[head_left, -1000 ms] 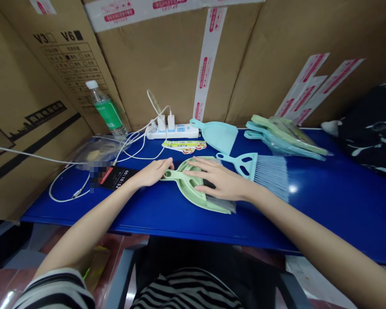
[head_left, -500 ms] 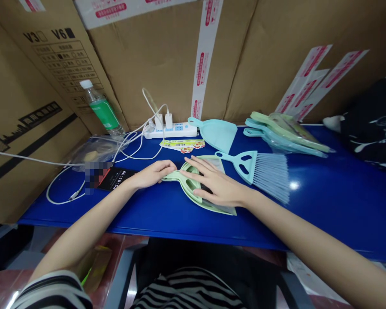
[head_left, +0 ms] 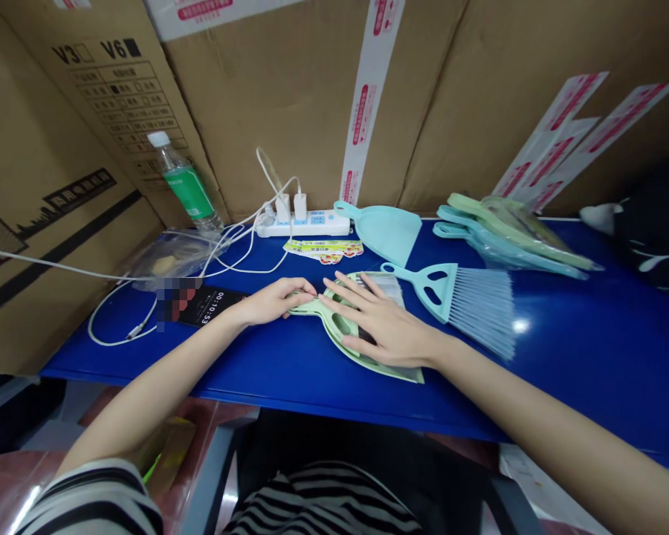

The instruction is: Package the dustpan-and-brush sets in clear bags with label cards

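Observation:
My left hand (head_left: 282,301) is closed around the handle end of a light green dustpan (head_left: 411,374), with the thumb on top. A matching green hand brush (head_left: 391,288) lies nested in the pan, its pale bristles pointing right. Over the brush head rests my right hand (head_left: 387,327), palm down with fingers spread, covering much of it. Just to the right, a light blue hand brush (head_left: 438,290) lies flat on the table. Behind it is a light blue dustpan (head_left: 387,232), its handle toward the power strip.
Bagged green and blue dustpan sets (head_left: 507,234) lie at the back right. A white power strip (head_left: 323,222) with cables, printed paper labels (head_left: 323,250), a bottle (head_left: 189,189), a plastic bag (head_left: 170,253) and a phone (head_left: 215,306) sit left and behind. Cardboard (head_left: 290,96) walls the blue table (head_left: 245,371).
The view has shifted slightly, so things appear a little farther right. My right hand's fingers are spread somewhat wider on the green brush. My left hand keeps its grip.

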Tool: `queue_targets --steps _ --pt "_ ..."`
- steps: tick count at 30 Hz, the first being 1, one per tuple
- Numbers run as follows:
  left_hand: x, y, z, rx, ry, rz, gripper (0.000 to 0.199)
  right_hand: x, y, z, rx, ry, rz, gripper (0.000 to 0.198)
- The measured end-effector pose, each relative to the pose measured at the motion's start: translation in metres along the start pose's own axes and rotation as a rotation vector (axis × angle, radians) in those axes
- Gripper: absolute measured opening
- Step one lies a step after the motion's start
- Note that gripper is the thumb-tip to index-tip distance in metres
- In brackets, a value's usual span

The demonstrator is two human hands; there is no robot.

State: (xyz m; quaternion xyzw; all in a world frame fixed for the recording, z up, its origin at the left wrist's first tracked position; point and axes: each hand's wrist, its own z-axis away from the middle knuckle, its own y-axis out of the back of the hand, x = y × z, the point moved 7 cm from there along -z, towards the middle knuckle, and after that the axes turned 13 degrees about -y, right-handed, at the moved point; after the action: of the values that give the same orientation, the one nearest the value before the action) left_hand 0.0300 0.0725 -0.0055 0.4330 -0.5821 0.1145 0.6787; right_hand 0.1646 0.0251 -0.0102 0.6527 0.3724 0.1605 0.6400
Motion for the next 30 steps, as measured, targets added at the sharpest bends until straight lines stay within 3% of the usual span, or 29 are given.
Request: queue_targets --steps 10,19,25,30 --pt "-0.001 -0.003 0.001 -0.003 -0.007 0.087 0.018 -0.004 0.003 0.001 -0.007 -0.016 -0.009 0.063" --pt "-0.002 -0.004 0.001 -0.022 -0.033 0.030 0.013 -0.006 -0.004 0.001 -0.074 -0.023 -0.052 0.061" --pt "0.003 -0.003 0.002 -0.044 -0.070 -0.084 0.011 -0.003 -0.002 0.001 -0.061 -0.018 -0.063 0.062" --pt "0.009 0.001 0.007 -0.095 -0.061 -0.310 0.009 0.008 -0.003 -0.001 -0.044 -0.054 -0.034 0.064"
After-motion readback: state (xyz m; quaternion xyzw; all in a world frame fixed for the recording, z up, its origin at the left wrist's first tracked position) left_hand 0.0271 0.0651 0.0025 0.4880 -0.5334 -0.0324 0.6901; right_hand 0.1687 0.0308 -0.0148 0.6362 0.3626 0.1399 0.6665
